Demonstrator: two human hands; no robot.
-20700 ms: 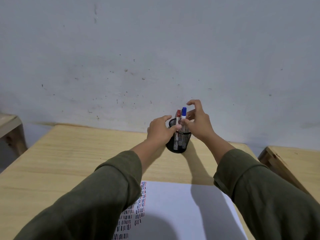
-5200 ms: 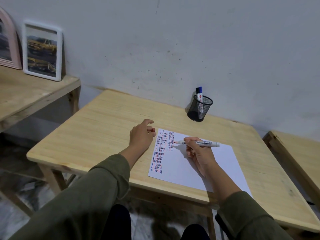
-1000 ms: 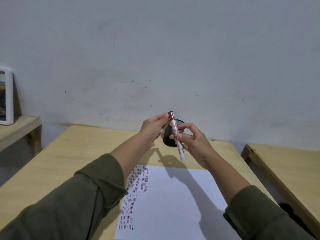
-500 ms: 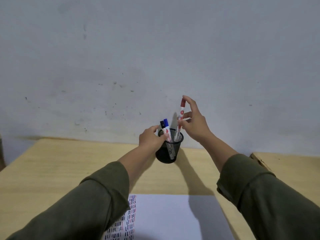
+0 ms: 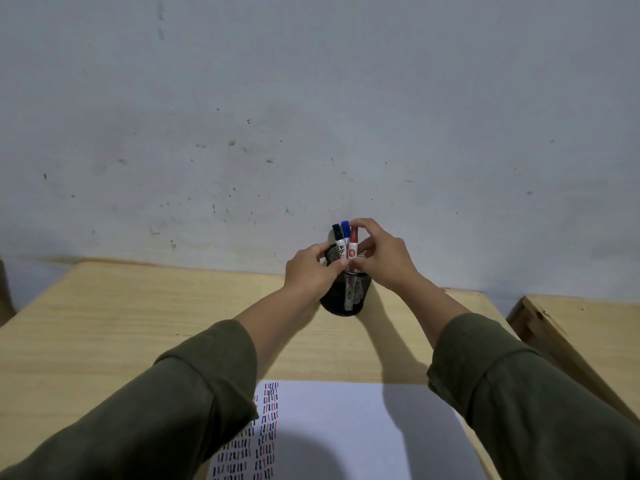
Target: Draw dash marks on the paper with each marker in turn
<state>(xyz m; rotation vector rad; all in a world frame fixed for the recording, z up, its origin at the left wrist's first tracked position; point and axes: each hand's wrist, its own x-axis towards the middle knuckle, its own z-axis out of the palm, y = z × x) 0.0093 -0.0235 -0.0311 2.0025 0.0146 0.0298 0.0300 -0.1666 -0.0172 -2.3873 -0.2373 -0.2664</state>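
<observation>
A black mesh cup (image 5: 358,299) stands at the far edge of the wooden table (image 5: 138,306), against the wall. In it stand a black-capped marker (image 5: 337,237), a blue-capped marker (image 5: 345,227) and a red-capped marker (image 5: 353,242), all upright. My left hand (image 5: 308,271) grips the cup's rim from the left. My right hand (image 5: 384,258) arches over the caps, with thumb and fingers pinched on the red marker. The white paper (image 5: 346,427) lies near me, with columns of black, blue and red dashes (image 5: 259,438) along its left side; my left sleeve hides part of them.
A grey, speckled wall rises directly behind the cup. A second wooden table (image 5: 581,327) stands to the right, separated by a narrow gap. My shadow falls across the paper.
My right hand has lowered the red marker into the cup beside the black and blue ones. My left hand has stayed on the cup's rim. The view has tilted down slightly.
</observation>
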